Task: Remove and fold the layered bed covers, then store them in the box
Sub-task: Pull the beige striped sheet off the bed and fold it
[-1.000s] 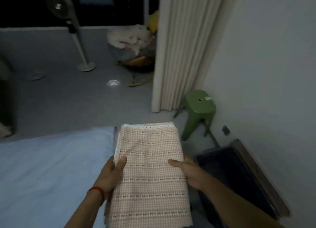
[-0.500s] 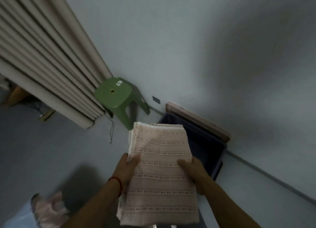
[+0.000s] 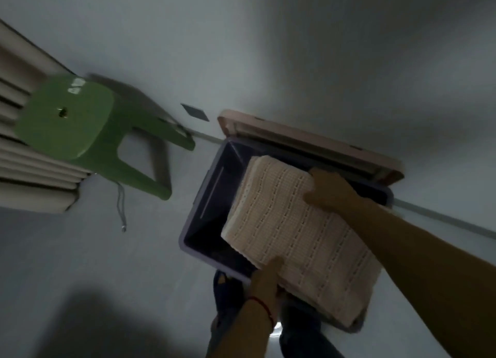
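A folded pink patterned bed cover [image 3: 298, 231] is held over the open dark purple storage box [image 3: 204, 204] on the floor, its far end dipping inside the box. My left hand [image 3: 265, 274] grips the cover's near edge, thumb on top. My right hand [image 3: 327, 191] grips the far right edge, close to the box's back rim. The box's pink lid [image 3: 308, 143] leans against the wall behind it. The left half of the box's inside looks dark and bare.
A green plastic stool [image 3: 80, 124] stands left of the box, by the beige curtain [image 3: 24, 153]. A thin cord [image 3: 122, 210] lies on the floor below the stool. My feet in dark slippers [image 3: 228, 293] are just in front of the box.
I have stepped up to the box and bent over it. The folded cover has gone from chest height down into the box opening, both hands still gripping it.
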Action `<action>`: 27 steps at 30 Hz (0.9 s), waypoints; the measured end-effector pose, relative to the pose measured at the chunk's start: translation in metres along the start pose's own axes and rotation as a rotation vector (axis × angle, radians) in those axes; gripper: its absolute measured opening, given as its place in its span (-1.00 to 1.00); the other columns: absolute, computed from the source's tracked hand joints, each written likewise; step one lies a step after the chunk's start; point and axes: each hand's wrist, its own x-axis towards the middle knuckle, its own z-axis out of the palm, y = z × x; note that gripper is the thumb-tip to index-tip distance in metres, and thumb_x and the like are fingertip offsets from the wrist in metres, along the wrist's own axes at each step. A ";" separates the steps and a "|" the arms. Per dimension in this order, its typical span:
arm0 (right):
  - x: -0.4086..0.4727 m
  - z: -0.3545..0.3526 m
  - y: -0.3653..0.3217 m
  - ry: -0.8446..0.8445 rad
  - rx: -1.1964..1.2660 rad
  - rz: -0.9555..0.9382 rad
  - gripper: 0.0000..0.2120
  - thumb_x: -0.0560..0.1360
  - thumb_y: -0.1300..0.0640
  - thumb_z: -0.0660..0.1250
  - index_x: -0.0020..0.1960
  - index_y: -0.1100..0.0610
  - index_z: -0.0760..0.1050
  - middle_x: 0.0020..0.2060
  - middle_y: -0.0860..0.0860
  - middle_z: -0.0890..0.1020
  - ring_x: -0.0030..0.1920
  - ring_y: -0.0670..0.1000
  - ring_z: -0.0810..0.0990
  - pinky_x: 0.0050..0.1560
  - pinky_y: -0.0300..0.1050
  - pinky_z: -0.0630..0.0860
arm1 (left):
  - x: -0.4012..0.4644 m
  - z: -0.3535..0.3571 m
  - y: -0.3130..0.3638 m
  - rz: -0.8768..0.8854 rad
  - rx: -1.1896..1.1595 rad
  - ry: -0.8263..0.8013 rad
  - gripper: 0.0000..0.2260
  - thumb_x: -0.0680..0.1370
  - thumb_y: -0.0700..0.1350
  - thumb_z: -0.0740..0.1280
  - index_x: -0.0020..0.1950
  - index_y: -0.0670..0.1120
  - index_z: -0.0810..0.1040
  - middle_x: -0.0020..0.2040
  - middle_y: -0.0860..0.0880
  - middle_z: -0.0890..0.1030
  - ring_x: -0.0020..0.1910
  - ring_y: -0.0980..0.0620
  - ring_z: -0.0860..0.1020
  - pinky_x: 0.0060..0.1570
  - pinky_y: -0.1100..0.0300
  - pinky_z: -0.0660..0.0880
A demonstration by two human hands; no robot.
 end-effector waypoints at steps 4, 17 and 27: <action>0.097 0.066 0.038 -0.016 -0.089 -0.049 -0.49 0.60 0.01 0.31 0.48 0.17 0.32 0.30 0.16 0.54 0.22 0.16 0.55 0.23 0.09 0.53 | 0.120 0.016 -0.022 -0.040 -0.055 -0.048 -0.66 0.58 -0.11 0.43 0.33 -0.13 0.55 0.18 -0.16 0.66 0.12 -0.15 0.62 0.11 0.03 0.60; 0.217 0.226 0.172 -0.094 -0.295 -0.086 -0.24 0.63 -0.11 0.17 0.49 -0.41 -0.37 0.59 -0.08 -0.34 0.59 0.07 -0.28 0.48 0.53 -0.16 | 0.351 0.003 -0.051 -0.034 0.276 0.245 -0.50 0.67 -0.16 0.24 0.57 -0.26 0.21 0.51 -0.22 0.36 0.43 -0.21 0.41 0.40 0.04 0.39; 0.185 0.289 0.204 -0.156 -0.190 0.188 0.06 0.48 -0.34 0.35 0.44 -0.39 -0.55 0.43 0.00 -0.66 0.47 0.35 -0.55 0.43 0.58 -0.06 | 0.394 -0.019 0.013 -0.046 -0.019 0.276 -0.22 0.61 -0.12 0.38 0.64 0.04 -0.07 0.53 -0.16 0.29 0.38 -0.29 0.41 0.07 -0.39 0.53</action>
